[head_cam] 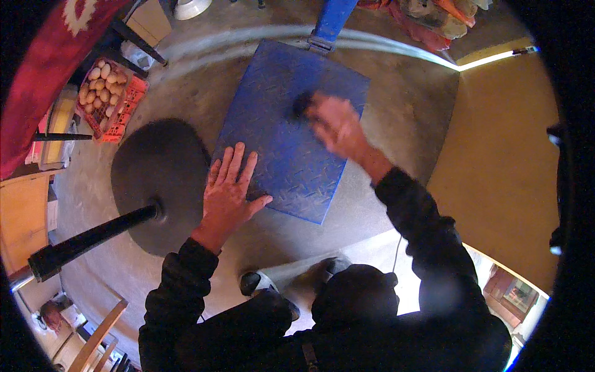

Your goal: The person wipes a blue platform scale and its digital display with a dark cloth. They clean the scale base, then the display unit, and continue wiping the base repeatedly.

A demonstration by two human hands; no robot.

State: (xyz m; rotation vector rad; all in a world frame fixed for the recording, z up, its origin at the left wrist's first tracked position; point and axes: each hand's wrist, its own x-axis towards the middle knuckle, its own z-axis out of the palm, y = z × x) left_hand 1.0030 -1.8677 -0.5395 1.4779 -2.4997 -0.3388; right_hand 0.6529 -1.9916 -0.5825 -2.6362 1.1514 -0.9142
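Note:
Before me on the floor is a blue metal platform (279,111), likely that of a floor scale, with a raised tread pattern and worn, brownish marks. A blue post (333,21) rises at its far edge. My right hand (339,123) is over the upper right part of the platform, gripping a small dark object (303,106). Motion blur hides what the object is and whether it touches the metal. At the near left edge of the platform, my left hand (230,195) has its fingers spread and holds nothing.
Left of the platform stands a round dark base (160,167) with a slanting black pole (97,242). Farther left, a red plastic crate (123,111) carries many brown eggs (102,86). A brown panel (502,172), perhaps a door, borders the right. Bags (437,23) lie at the far right.

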